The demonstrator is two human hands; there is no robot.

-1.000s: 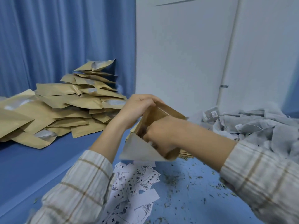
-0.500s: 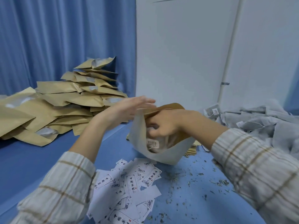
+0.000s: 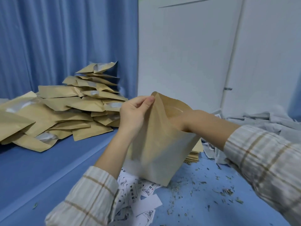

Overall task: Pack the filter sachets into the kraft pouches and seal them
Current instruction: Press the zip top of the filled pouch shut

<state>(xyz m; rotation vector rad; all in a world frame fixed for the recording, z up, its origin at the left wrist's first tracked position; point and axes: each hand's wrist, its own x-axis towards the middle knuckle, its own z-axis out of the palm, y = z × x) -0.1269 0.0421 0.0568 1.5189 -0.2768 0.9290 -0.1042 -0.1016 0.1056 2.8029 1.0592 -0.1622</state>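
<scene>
A makeshift packing room: heaped kraft pouches, blue curtain, white door.

left hand now pinches kraft pouch rim; pouch turned.

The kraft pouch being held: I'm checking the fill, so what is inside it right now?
The right hand reaches into the kraft pouch, in past the wrist; the left hand pinches the rim. The paper wall hides the fingers and any sachets.
</scene>
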